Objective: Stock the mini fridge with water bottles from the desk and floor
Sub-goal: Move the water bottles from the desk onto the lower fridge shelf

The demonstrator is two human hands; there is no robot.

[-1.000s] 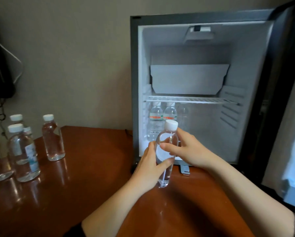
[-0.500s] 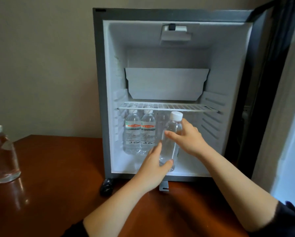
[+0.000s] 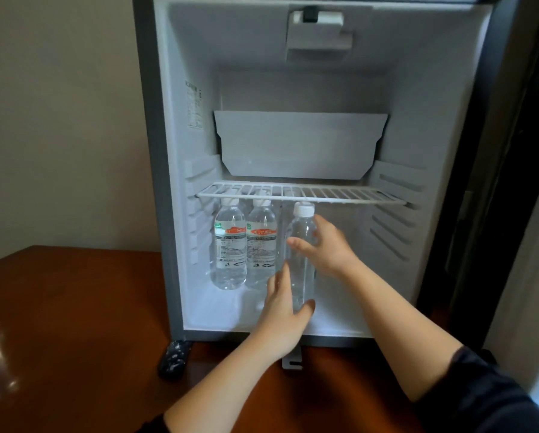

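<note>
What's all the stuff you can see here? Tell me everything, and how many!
mini fridge: one, grey outside, white inside, open on the desk
desk: one, reddish-brown, under the fridge
wire shelf: one, white, across the fridge's middle
back panel: one, pale grey, above the shelf
labelled bottles: two, clear with white caps, under the shelf, left side
plain bottle: one, clear with white cap, right of the labelled pair
fridge foot: one, black, front left corner
left hand: one, grips the plain bottle low down
right hand: one, grips the plain bottle higher up
</note>
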